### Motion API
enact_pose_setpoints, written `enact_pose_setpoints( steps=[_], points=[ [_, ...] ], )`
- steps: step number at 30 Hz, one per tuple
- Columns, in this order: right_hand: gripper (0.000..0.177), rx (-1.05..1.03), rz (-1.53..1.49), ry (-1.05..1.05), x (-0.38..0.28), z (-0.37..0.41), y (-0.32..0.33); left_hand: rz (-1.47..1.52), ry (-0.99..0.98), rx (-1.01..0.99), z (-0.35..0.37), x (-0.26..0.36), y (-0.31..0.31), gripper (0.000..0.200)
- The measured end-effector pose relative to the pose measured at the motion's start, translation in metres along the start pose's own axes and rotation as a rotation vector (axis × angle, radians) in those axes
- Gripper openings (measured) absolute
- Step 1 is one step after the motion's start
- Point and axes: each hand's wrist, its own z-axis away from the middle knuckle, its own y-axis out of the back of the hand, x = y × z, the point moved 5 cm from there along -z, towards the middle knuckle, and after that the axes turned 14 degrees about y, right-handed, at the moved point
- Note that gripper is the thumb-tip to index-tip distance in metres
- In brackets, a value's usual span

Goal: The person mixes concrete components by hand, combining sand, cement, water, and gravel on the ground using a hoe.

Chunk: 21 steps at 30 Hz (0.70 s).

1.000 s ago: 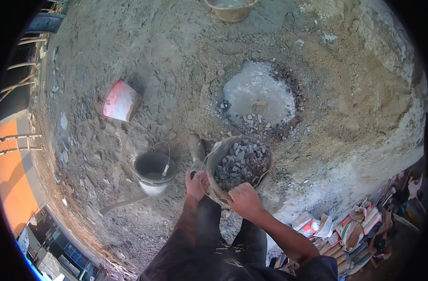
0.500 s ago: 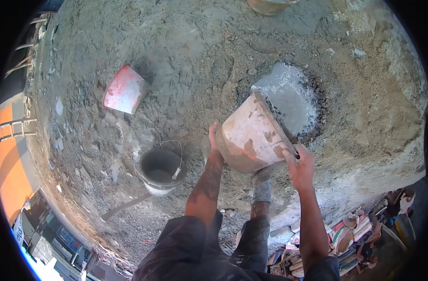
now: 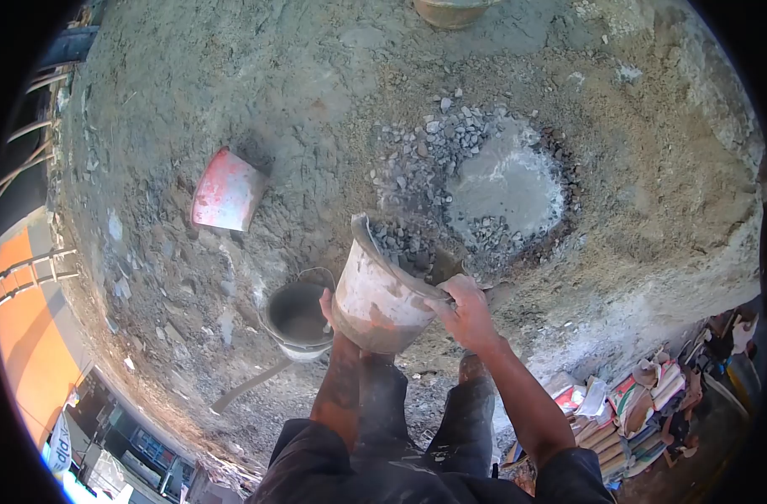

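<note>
We hold the pan (image 3: 373,304) in front of us, above the ground. It is tilted, with its mouth turned away from us toward the mixing heap. A little gravel (image 3: 403,244) lies against its far, upper wall, and most of the inside is bare.

Our right hand (image 3: 467,312) is clamped on the near rim, fingers curled over the edge and thumb outside. Our left hand (image 3: 326,304) lies against the pan's lower side. It is mostly hidden behind the pan, so we cannot tell whether its fingers are spread or curled.

Just beyond the pan's mouth, loose stones (image 3: 434,139) lie scattered over the sand (image 3: 316,92). They sit beside and partly around a pale grey patch of cement (image 3: 511,181) in a shallow hollow.

We judge the step in hand to be tipping out the load, and it is nearly done. Clearing the last stones calls for a steeper tilt or a shake, with the right hand firm on the rim and the left hand carrying the weight from below.

A grey bucket (image 3: 298,312) stands on the ground just left of the pan, close to our left hand. A red pan (image 3: 226,191) lies on its side farther left, well apart. Another basin (image 3: 446,10) shows at the top edge, and stacked bags (image 3: 631,412) sit at lower right.
</note>
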Motion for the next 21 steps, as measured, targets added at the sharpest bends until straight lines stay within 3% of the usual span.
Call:
enact_pose_setpoints(
  steps=[2, 5, 7, 10, 13, 17, 19, 21],
  points=[
    [0.020, 0.069, -0.002, -0.053, 0.013, 0.000, 0.008, -0.098, 0.029, 0.202, -0.006, 0.000, 0.005, 0.082],
    [0.021, 0.155, 0.031, -0.244, 0.027, -0.012, 0.050, -0.167, 0.043, 0.247, -0.050, -0.009, -0.033, 0.080],
    [0.021, 0.318, 0.042, -0.241, 0.038, -0.005, 0.093, -0.319, 0.118, 0.266, -0.099, -0.023, -0.057, 0.076],
    [0.020, 0.363, 0.123, -0.198, 0.033, 0.020, 0.120, -0.275, 0.184, 0.185, -0.120, -0.047, -0.074, 0.074],
    [0.017, 0.316, 0.216, -0.122, 0.016, 0.040, 0.126, -0.319, 0.131, 0.161, -0.101, -0.073, -0.080, 0.073],
    [0.015, 0.277, 0.136, -0.020, 0.017, 0.078, 0.123, -0.296, 0.116, 0.232, -0.054, -0.103, -0.044, 0.076],
    [0.015, 0.238, 0.117, -0.068, 0.032, 0.098, 0.128, -0.263, 0.146, 0.228, -0.051, -0.121, -0.044, 0.077],
    [0.020, 0.352, -0.044, -0.193, 0.055, 0.112, 0.141, -0.273, 0.168, 0.117, -0.053, -0.142, -0.065, 0.078]
  ],
)
